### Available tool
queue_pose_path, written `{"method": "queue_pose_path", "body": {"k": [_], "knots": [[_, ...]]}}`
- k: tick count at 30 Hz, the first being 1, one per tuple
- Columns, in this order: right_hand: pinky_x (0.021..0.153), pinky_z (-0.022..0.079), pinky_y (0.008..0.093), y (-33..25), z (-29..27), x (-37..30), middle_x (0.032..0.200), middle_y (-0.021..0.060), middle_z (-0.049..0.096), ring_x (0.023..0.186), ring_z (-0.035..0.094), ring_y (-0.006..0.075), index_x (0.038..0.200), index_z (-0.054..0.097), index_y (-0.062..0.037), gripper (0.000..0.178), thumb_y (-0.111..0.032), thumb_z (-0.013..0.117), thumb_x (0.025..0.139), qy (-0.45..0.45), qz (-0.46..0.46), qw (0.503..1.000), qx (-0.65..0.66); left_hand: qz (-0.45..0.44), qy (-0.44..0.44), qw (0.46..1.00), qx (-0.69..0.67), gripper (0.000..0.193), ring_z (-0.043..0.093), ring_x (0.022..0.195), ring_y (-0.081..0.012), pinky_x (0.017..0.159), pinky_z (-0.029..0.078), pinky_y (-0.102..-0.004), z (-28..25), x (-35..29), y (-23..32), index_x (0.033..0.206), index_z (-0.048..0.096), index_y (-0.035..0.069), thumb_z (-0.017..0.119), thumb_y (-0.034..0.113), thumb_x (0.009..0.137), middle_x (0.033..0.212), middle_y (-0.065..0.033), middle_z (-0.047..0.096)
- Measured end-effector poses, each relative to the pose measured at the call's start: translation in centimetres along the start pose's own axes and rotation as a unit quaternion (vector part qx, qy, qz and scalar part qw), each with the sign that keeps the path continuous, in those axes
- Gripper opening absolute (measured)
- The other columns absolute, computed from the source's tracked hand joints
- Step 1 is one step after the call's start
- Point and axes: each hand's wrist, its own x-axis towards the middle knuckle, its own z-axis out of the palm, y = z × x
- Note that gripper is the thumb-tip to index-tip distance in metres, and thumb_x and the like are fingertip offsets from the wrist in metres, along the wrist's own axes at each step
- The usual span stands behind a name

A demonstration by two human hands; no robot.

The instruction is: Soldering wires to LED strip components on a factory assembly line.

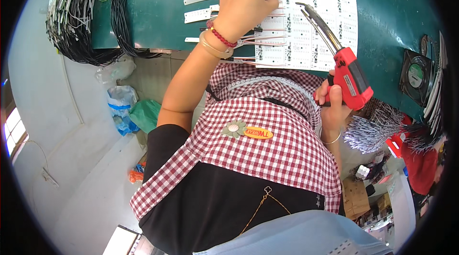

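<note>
My left hand (247, 6) is closed at the left edge of a white circuit board panel (322, 20), its fingers pinched on a thin wire; the fingertips are partly hidden. Small white and black strip boards (197, 16) lie left of the panel, with thin red and white wires (272, 40) running from them onto its edge. My right hand (332, 99) is wrapped round the handle of a red and black soldering gun (351, 78). Above the panel, the gun's metal tip (300, 4) points up and left, apart from my left hand.
The panel lies on a green tabletop (377, 30). Bundles of black cables (74, 30) hang over its left side. A solder wire spool (415, 77) stands at the right edge, near bunched grey wires (373, 133). Plastic bags (146, 114) lie below the table at left.
</note>
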Motion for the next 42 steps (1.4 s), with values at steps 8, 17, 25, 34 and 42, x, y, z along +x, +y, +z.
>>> {"method": "queue_pose_path", "body": {"k": [8, 17, 25, 34, 42], "knots": [[0.047, 0.039, 0.0253, 0.1, 0.9, 0.3, 0.063, 0.0059, 0.049, 0.047, 0.042, 0.0100, 0.111, 0.047, 0.0031, 0.035, -0.022, 0.054, 0.089, 0.007, 0.010, 1.000, -0.016, -0.010, 0.018, 1.000, 0.010, 0.019, 0.061, 0.061, -0.0299, 0.057, 0.048, -0.0368, 0.4, -0.5, 0.5, 0.070, 0.063, 0.001, 0.059, 0.020, 0.071, 0.063, -0.0146, 0.061], [0.047, 0.039, 0.0255, 0.1, 1.1, 0.3, 0.064, 0.0057, 0.049, 0.048, 0.043, 0.0103, 0.106, 0.047, 0.0032, 0.029, -0.020, 0.052, 0.090, 0.002, 0.025, 0.998, -0.056, -0.018, 0.018, 0.999, 0.023, 0.018, 0.060, 0.055, -0.0300, 0.053, 0.048, -0.0373, 0.4, -0.7, 0.8, 0.068, 0.064, 0.003, 0.059, 0.021, 0.070, 0.057, -0.0133, 0.060], [0.047, 0.039, 0.0257, -0.7, 1.8, -0.1, 0.064, 0.0054, 0.049, 0.047, 0.042, 0.0101, 0.107, 0.047, 0.0028, 0.029, -0.021, 0.051, 0.091, 0.012, 0.013, 0.999, -0.042, -0.027, 0.014, 0.999, 0.037, 0.019, 0.060, 0.057, -0.0310, 0.054, 0.048, -0.0387, 0.3, -0.6, 1.1, 0.067, 0.064, 0.003, 0.060, 0.022, 0.070, 0.059, -0.0143, 0.060], [0.046, 0.039, 0.0257, -0.5, 1.6, -0.1, 0.063, 0.0054, 0.049, 0.047, 0.042, 0.0102, 0.106, 0.046, 0.0033, 0.028, -0.020, 0.050, 0.091, 0.004, 0.018, 0.998, -0.062, -0.013, 0.012, 0.999, 0.035, 0.019, 0.061, 0.059, -0.0319, 0.056, 0.049, -0.0396, 0.3, -0.5, 1.0, 0.069, 0.065, 0.003, 0.059, 0.021, 0.070, 0.060, -0.0158, 0.061], [0.046, 0.039, 0.0261, -0.9, 2.0, -0.1, 0.064, 0.0057, 0.048, 0.046, 0.041, 0.0102, 0.111, 0.044, 0.0044, 0.034, -0.023, 0.048, 0.092, 0.004, 0.009, 0.999, -0.048, -0.015, 0.007, 0.999, 0.047, 0.020, 0.061, 0.059, -0.0323, 0.056, 0.049, -0.0403, 0.2, -0.4, 1.1, 0.071, 0.065, 0.002, 0.059, 0.021, 0.070, 0.061, -0.0166, 0.061]]}}
